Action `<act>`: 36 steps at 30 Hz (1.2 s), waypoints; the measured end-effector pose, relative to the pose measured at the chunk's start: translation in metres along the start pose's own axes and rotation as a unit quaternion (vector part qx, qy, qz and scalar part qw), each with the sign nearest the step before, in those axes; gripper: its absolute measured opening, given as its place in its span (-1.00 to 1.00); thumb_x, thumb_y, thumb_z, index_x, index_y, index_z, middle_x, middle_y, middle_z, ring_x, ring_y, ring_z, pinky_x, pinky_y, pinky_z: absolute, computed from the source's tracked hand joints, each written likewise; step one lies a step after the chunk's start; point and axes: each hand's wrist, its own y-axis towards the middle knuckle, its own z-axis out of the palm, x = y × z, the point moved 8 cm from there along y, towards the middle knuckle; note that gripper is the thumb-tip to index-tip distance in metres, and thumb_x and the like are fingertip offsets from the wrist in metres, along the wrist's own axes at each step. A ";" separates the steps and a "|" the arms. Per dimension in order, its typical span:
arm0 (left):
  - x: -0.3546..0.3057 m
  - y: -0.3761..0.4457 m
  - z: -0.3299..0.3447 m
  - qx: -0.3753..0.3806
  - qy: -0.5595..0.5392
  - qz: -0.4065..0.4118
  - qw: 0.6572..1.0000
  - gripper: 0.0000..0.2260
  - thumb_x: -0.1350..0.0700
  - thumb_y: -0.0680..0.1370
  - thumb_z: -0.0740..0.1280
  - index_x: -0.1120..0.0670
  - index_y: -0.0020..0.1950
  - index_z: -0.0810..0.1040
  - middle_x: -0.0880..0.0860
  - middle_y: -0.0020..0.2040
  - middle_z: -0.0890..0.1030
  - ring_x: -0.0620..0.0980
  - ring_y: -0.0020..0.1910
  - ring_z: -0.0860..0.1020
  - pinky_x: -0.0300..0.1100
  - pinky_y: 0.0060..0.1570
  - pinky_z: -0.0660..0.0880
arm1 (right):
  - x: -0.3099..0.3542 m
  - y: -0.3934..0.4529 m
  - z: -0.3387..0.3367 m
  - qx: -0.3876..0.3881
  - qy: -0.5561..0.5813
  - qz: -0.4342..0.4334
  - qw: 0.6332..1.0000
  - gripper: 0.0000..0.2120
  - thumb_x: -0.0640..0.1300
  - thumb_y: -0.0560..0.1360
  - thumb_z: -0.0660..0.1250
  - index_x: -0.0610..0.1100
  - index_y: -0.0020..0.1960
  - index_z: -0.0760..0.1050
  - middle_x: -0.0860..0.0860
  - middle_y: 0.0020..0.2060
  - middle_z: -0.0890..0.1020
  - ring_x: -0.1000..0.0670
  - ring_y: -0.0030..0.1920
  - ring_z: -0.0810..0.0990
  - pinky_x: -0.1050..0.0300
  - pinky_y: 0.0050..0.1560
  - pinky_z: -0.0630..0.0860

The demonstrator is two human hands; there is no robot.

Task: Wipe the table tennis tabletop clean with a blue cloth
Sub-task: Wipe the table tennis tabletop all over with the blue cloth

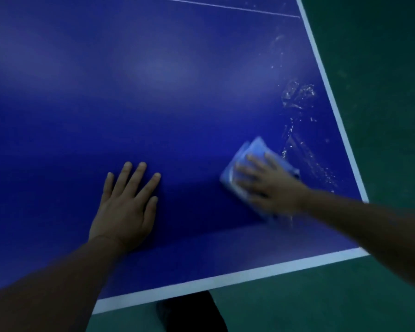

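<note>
The dark blue table tennis tabletop (153, 104) fills most of the view, edged with white lines. My right hand (271, 182) lies flat with straight fingers on a folded light blue cloth (252, 154) near the table's right side, pressing it onto the surface; the hand and cloth are blurred. My left hand (125, 209) rests palm down with spread fingers on the bare tabletop, to the left of the cloth. Wet streaks and droplets (297, 94) glisten along the right edge, beyond the cloth.
The table's near edge (225, 279) and right edge (331, 99) carry white border lines, meeting at a corner at lower right. Green floor (381, 68) lies beyond both edges. A dark shape (192, 312), maybe my leg, shows under the near edge.
</note>
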 end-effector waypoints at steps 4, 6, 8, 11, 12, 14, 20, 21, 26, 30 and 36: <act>0.001 0.000 0.000 -0.004 -0.002 0.000 1.000 -0.44 -0.17 0.62 -0.15 -0.06 0.59 0.18 0.05 0.62 0.08 0.06 0.61 -0.11 0.13 0.55 -0.18 | -0.066 0.058 -0.028 -0.067 0.111 0.264 0.956 -0.44 0.12 0.60 0.01 0.16 0.60 0.10 0.10 0.61 0.07 -0.13 0.62 -0.09 -0.38 0.51 -0.16; 0.001 0.000 -0.001 -0.011 -0.007 0.002 1.000 -0.45 -0.15 0.63 -0.13 -0.05 0.58 0.22 0.07 0.62 0.12 0.08 0.61 -0.07 0.14 0.55 -0.15 | -0.046 0.074 -0.028 -0.080 0.095 0.305 0.944 -0.40 0.12 0.55 -0.02 0.14 0.59 0.14 0.10 0.61 0.10 -0.15 0.61 -0.04 -0.41 0.50 -0.12; 0.000 0.000 0.000 -0.011 -0.010 0.007 1.000 -0.46 -0.15 0.63 -0.12 -0.03 0.58 0.23 0.08 0.61 0.14 0.10 0.61 -0.04 0.15 0.55 -0.14 | 0.013 0.070 -0.016 -0.080 0.031 0.190 0.978 -0.38 0.11 0.51 0.02 0.12 0.57 0.21 0.04 0.59 0.20 -0.22 0.59 0.08 -0.47 0.46 0.00; 0.000 0.000 0.000 -0.011 -0.009 0.006 1.000 -0.45 -0.15 0.63 -0.13 -0.04 0.58 0.22 0.08 0.61 0.13 0.11 0.61 -0.05 0.15 0.54 -0.15 | 0.108 -0.007 0.017 -0.030 -0.016 -0.122 0.992 -0.48 0.13 0.60 0.07 0.14 0.56 0.22 0.02 0.58 0.23 -0.27 0.59 0.06 -0.47 0.46 -0.07; 0.000 0.000 0.000 -0.010 -0.008 0.006 1.000 -0.45 -0.16 0.63 -0.13 -0.04 0.59 0.22 0.08 0.62 0.12 0.10 0.61 -0.06 0.15 0.54 -0.15 | 0.112 -0.034 0.022 -0.011 -0.018 -0.182 0.983 -0.50 0.16 0.64 0.04 0.15 0.57 0.19 0.04 0.59 0.20 -0.26 0.60 0.03 -0.46 0.47 -0.08; 0.000 0.000 0.000 -0.011 -0.009 0.004 1.000 -0.44 -0.16 0.62 -0.14 -0.05 0.59 0.21 0.07 0.62 0.11 0.10 0.61 -0.07 0.15 0.54 -0.17 | 0.093 -0.053 0.016 0.021 -0.032 -0.220 0.975 -0.51 0.18 0.66 0.01 0.16 0.57 0.19 0.04 0.59 0.19 -0.25 0.60 0.02 -0.47 0.47 -0.02; -0.001 0.000 -0.001 -0.011 -0.006 0.003 1.000 -0.45 -0.15 0.63 -0.13 -0.04 0.59 0.22 0.08 0.62 0.12 0.11 0.61 -0.05 0.15 0.54 -0.17 | 0.026 0.033 -0.018 -0.015 0.085 0.095 0.992 -0.31 -0.06 0.44 0.03 0.00 0.59 0.20 0.09 0.60 0.15 -0.14 0.62 -0.06 -0.36 0.51 -0.21; -0.001 0.000 -0.001 -0.010 -0.005 0.002 1.000 -0.45 -0.14 0.63 -0.13 -0.03 0.59 0.22 0.08 0.62 0.12 0.11 0.61 -0.06 0.15 0.54 -0.17 | 0.029 0.038 -0.019 -0.033 0.107 0.170 0.979 -0.31 -0.07 0.45 0.04 0.00 0.59 0.19 0.10 0.60 0.13 -0.13 0.62 -0.07 -0.34 0.51 -0.23; 0.000 0.001 0.000 -0.006 -0.006 -0.003 1.000 -0.46 -0.14 0.62 -0.12 -0.04 0.59 0.21 0.07 0.62 0.10 0.09 0.61 -0.08 0.14 0.54 -0.18 | 0.140 -0.020 0.018 -0.016 0.055 -0.036 0.998 -0.49 0.15 0.68 -0.08 0.04 0.59 0.16 0.04 0.61 0.14 -0.17 0.62 -0.06 -0.36 0.53 -0.16; -0.002 -0.001 -0.002 -0.012 -0.003 -0.002 1.000 -0.46 -0.13 0.63 -0.11 -0.03 0.58 0.23 0.08 0.61 0.13 0.11 0.61 -0.04 0.16 0.54 -0.15 | 0.075 -0.006 0.007 -0.050 0.042 0.002 0.998 -0.46 0.06 0.62 0.08 -0.17 0.52 0.30 -0.28 0.51 0.28 -0.35 0.54 0.12 -0.45 0.46 0.09; -0.001 0.000 -0.001 -0.019 -0.003 -0.002 1.000 -0.47 -0.13 0.63 -0.10 -0.04 0.58 0.25 0.08 0.61 0.15 0.11 0.61 -0.03 0.16 0.54 -0.13 | -0.049 0.096 -0.027 -0.078 0.119 0.355 0.924 -0.44 0.18 0.68 -0.14 0.03 0.63 0.01 -0.02 0.63 -0.04 -0.24 0.60 -0.17 -0.25 0.54 -0.23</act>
